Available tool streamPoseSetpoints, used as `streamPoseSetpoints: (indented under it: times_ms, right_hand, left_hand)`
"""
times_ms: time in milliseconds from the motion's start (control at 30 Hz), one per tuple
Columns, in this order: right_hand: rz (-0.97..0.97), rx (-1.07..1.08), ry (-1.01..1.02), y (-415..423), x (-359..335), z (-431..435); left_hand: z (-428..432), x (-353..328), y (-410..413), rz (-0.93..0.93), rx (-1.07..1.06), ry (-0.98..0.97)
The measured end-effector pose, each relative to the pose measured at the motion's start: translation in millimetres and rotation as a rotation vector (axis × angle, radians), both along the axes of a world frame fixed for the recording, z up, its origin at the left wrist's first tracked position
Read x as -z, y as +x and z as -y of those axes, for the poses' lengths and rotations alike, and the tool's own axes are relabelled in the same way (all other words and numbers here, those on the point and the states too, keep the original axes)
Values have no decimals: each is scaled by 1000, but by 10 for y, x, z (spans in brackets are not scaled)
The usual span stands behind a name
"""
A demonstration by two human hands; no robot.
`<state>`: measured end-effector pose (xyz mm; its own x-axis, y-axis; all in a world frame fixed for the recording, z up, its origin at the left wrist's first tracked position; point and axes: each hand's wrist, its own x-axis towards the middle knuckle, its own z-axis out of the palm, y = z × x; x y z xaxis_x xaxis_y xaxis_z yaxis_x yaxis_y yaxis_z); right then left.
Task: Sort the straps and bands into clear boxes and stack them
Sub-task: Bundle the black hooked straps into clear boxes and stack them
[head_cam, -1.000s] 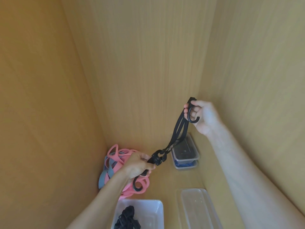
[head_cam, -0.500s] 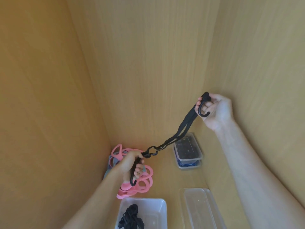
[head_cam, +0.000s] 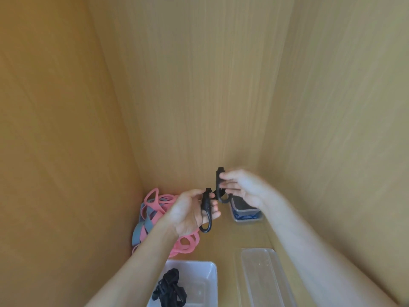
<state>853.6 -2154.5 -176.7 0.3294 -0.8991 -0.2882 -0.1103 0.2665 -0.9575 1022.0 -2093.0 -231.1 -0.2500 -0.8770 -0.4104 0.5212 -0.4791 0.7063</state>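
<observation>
- At the bottom centre of the frame, nearest you, an open clear box point(head_cam: 208, 273) sits on the wooden floor point(head_cam: 225, 238) with a bundle of black straps point(head_cam: 170, 289) inside, against its left side.
- Just right of it, in the lower right, lies a second clear box point(head_cam: 261, 278); nothing shows inside it.
- Both your bare forearms reach up from the bottom edge towards the middle of the frame.
- Your left hand point(head_cam: 188, 213) has its fingers curled round one hooked end of a black strap point(head_cam: 207, 216), the hook hanging below the palm.
- Your right hand point(head_cam: 245, 189), slightly blurred, pinches the strap's other hooked end just right of and above the left. The two hands are close together, above the floor.
- Behind your left hand, in the left corner, a heap of pink bands point(head_cam: 188, 244) and grey bands point(head_cam: 141, 231) lies on the floor, touching the left wall point(head_cam: 55, 129).
- Behind your right hand, a stack of two clear boxes point(head_cam: 245, 212) stands near the right wall point(head_cam: 343, 107), the upper with dark contents, the lower with blue.
- The back wall point(head_cam: 199, 96) and both side walls are light wood-grain panels that fill the upper frame.
</observation>
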Motion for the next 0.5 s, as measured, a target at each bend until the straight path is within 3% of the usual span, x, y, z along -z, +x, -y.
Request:
streamPoseSetpoints:
  times_ms: [167,300,400,500]
  right_hand:
    - [-52,-49,-20,156,236,-224]
    - [-37,63,-48,264,391,-365]
    - [-135,143,-209,342,493,-441]
    - [-185,56,-376,309,510,-485]
  left_hand:
    - [20,7,-39,8,-13,-37]
    - [10,-3,-82,-26,27,-75]
    - [-7,6,-71,26,34,-73]
    - [-10,-8,-9,92,68,-52]
